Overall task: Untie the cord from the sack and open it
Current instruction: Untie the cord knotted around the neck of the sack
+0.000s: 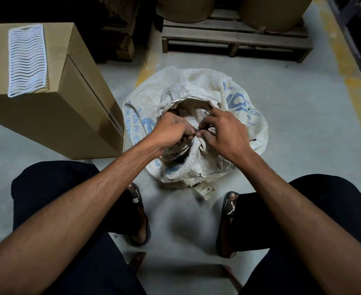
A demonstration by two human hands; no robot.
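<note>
White woven sack (198, 96) with blue lettering; brown cardboard box (69, 99); white wavy-ribbed grille (27, 59); grey floor (303, 128) with yellow stripes.

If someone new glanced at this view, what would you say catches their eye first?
Most striking is the white woven sack with blue print, on the floor between the person's feet. The left hand and right hand meet at its bunched neck, fingers pinching a thin dark cord. At the left stands a tall cardboard box with a white wavy plastic piece on top.
</note>
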